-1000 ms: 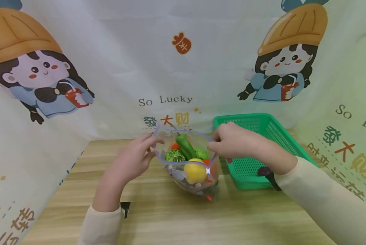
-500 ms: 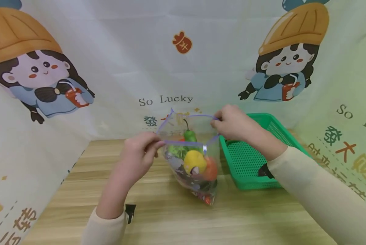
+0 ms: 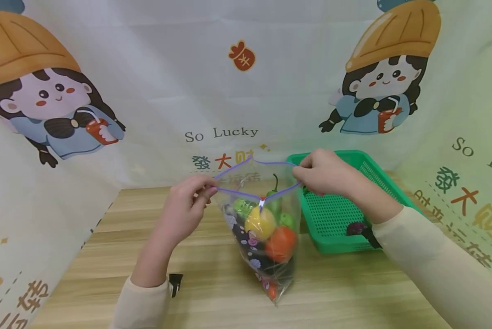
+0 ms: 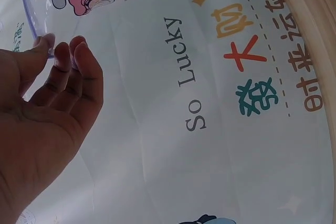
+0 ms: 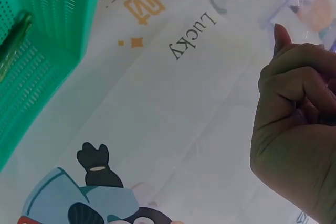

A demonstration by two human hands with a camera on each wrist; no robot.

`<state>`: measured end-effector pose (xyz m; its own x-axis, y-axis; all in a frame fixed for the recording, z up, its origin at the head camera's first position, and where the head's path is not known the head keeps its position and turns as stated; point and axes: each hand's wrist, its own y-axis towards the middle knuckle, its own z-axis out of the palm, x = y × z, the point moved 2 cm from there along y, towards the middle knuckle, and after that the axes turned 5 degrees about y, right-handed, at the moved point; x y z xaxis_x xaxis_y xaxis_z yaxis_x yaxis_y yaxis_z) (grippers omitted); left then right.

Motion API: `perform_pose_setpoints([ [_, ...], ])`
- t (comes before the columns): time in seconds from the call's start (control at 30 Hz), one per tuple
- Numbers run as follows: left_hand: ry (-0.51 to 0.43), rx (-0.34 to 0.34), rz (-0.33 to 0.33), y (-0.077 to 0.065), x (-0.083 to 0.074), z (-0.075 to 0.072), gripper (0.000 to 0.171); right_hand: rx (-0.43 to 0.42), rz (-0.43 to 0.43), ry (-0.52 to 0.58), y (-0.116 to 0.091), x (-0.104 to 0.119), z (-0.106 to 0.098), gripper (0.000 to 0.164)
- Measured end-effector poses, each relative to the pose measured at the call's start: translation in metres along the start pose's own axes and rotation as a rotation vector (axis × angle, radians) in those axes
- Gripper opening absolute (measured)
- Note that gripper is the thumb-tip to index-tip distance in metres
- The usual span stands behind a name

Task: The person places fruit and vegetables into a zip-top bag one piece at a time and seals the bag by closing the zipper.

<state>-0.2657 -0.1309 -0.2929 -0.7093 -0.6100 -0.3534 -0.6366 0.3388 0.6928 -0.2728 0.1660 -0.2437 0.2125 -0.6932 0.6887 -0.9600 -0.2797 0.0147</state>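
Note:
A clear zip bag (image 3: 251, 262) with a purple-edged mouth and a white slider (image 3: 261, 203) hangs between the hands, its printed side dark and patterned. Inside are a yellow round fruit (image 3: 260, 223), an orange one (image 3: 281, 244), a green pepper (image 3: 273, 198) with a thin stem, and green pieces. My left hand (image 3: 188, 205) pinches the mouth's left corner between thumb and fingers; the left wrist view shows the purple edge (image 4: 29, 14) at the thumb. My right hand (image 3: 325, 171) pinches the right corner. The mouth stands apart. Whether the bag's bottom touches the table cannot be told.
A green plastic basket (image 3: 317, 237) stands right of the bag, partly under the right forearm. A dark purple item (image 3: 354, 228) lies in it, and the right wrist view shows a green item (image 5: 14, 43) there. Printed cloth (image 3: 167, 91) encloses the wooden table (image 3: 106, 256).
The left fingers closed on the bag's rim. The bag rose, then came lower and nearer, stretching taller as its contents sank. The right hand went up, then back down and slightly right.

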Motion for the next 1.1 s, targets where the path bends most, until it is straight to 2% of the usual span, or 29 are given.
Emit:
perform_pose_setpoints([
  [0.3, 0.028, 0.007, 0.004, -0.002, 0.005, -0.009, 0.01, 0.032, -0.001, -0.064, -0.005, 0.005, -0.009, 0.037],
  [0.43, 0.038, 0.021, 0.013, -0.003, 0.003, -0.013, 0.011, 0.038, 0.006, -0.096, -0.005, 0.003, -0.018, 0.056],
  [0.53, 0.041, 0.029, 0.031, -0.002, 0.002, -0.015, 0.011, 0.012, 0.012, -0.108, -0.003, -0.006, -0.03, 0.067],
  [0.63, 0.045, 0.035, 0.041, -0.002, 0.002, -0.015, 0.01, 0.016, 0.002, -0.15, 0.004, -0.024, -0.043, 0.055],
  [0.7, 0.044, 0.042, 0.042, -0.002, 0.002, -0.015, 0.009, 0.075, 0.025, -0.209, 0.01, -0.041, -0.048, 0.042],
  [0.8, 0.041, 0.054, 0.042, -0.003, 0.003, -0.014, 0.009, 0.239, 0.106, -0.28, 0.015, -0.074, -0.047, 0.028],
  [0.93, 0.035, 0.067, 0.04, -0.003, 0.004, -0.012, 0.009, 0.454, 0.269, -0.365, 0.012, -0.119, -0.041, 0.031],
  [1.03, 0.032, 0.069, 0.04, -0.003, 0.004, -0.012, 0.009, 0.572, 0.319, -0.483, 0.007, -0.141, -0.039, 0.034],
  [1.1, 0.027, 0.066, 0.041, -0.002, 0.004, -0.011, 0.009, 0.617, 0.31, -0.547, 0.005, -0.149, -0.039, 0.039],
])
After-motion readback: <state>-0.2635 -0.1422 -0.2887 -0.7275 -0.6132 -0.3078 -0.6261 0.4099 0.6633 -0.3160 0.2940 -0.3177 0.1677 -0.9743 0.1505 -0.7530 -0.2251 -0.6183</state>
